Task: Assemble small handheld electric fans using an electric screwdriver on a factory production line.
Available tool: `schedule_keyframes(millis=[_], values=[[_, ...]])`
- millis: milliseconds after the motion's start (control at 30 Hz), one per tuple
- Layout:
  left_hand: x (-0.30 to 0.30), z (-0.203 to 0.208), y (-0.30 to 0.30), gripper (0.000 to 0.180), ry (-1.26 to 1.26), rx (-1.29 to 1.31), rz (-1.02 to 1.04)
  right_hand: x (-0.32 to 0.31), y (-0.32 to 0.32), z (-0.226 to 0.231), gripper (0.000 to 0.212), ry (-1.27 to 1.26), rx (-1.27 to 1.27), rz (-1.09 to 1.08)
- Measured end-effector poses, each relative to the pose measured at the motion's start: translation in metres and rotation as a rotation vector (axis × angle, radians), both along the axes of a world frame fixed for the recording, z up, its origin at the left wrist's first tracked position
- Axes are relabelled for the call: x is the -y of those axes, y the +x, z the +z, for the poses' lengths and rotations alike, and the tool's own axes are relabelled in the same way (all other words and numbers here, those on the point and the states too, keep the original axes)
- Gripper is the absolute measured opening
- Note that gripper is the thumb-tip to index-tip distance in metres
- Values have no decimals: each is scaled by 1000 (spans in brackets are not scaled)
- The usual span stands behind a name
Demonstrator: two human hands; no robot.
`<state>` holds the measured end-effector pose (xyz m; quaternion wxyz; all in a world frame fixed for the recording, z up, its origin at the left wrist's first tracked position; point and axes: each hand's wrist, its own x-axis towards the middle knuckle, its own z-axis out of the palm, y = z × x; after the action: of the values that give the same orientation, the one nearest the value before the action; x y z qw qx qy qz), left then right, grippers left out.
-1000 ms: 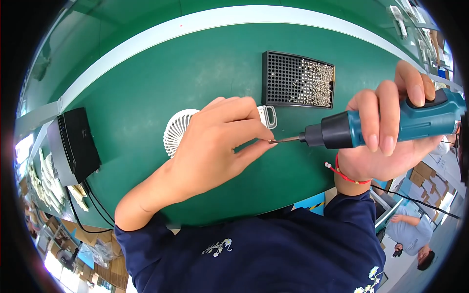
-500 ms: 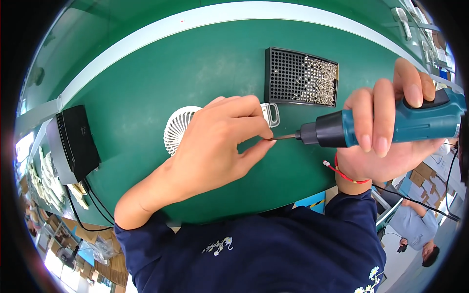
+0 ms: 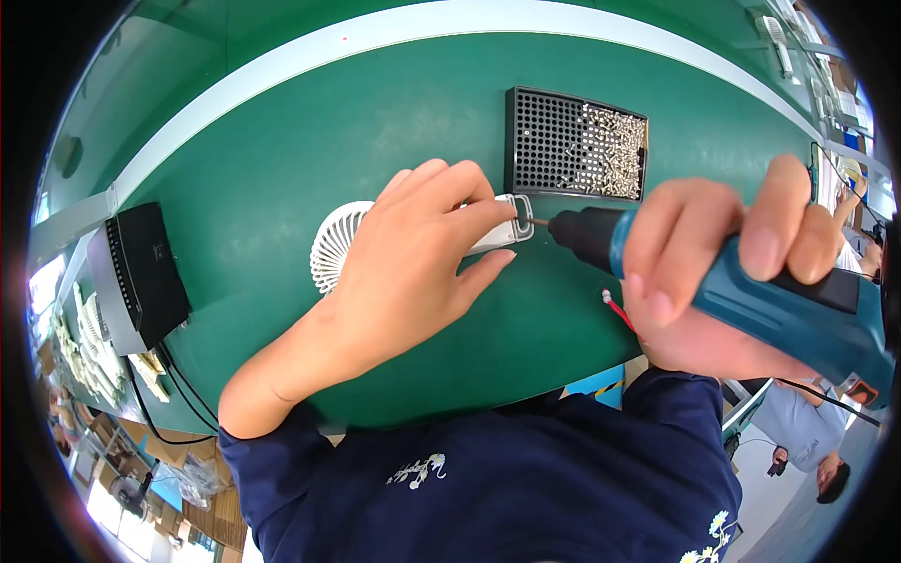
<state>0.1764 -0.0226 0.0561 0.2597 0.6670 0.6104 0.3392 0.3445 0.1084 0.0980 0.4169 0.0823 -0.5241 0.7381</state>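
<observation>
Head view, teal screwdriver (image 3: pixel 765 300), shirt lettering (image 3: pixel 413 473)

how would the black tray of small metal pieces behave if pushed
The tray looks stiff, given its straight sides. The metal pieces would probably slide, since many lie loosely heaped. Tipping seems unlikely because the tray lies flat.
</observation>
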Motion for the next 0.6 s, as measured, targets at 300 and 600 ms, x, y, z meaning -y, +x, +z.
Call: schedule_keyframes(millis=[300,600], values=[[2,-6,3,33,-1,-19,10,1,-2,-8,60,91,75,6],[1,-4,4,26,-65,20,23,9,-16,-14,65,67,100,-41]])
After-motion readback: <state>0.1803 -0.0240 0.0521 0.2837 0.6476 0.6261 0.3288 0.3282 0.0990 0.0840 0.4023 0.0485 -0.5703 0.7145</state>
